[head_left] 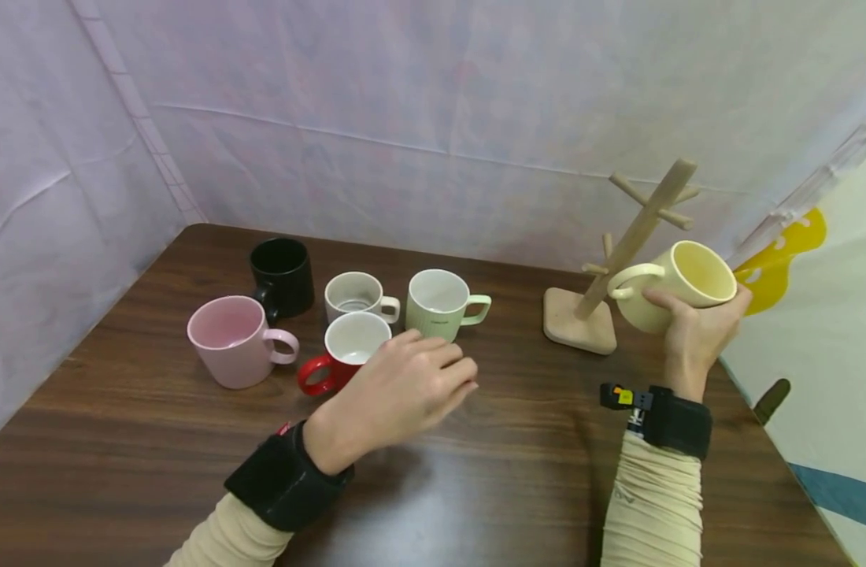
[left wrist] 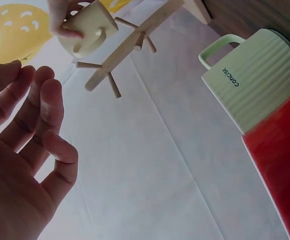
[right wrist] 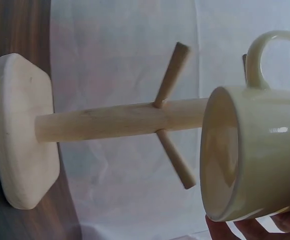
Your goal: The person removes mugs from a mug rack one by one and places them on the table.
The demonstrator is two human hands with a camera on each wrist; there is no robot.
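My right hand (head_left: 698,339) grips a pale yellow mug (head_left: 670,277) by its body, just right of a wooden mug tree (head_left: 633,238). The mug is tilted and off the table, its handle turned toward the tree. In the right wrist view, fingers (right wrist: 249,229) lie against the mug's lower side, and bare pegs show on the post. Over the table, my left hand (head_left: 408,386) is loosely curled and holds nothing, as the left wrist view confirms. Nearest to it are a red mug (head_left: 343,372) with a white inside and a ribbed light green mug (head_left: 433,320).
A pink mug (head_left: 236,364), a black mug (head_left: 294,290) and a small off-white mug (head_left: 336,301) stand on the left of the dark wooden table (head_left: 121,441). A yellow perforated thing (head_left: 794,252) shows beyond the right hand. White fabric (head_left: 405,94) hangs behind the table.
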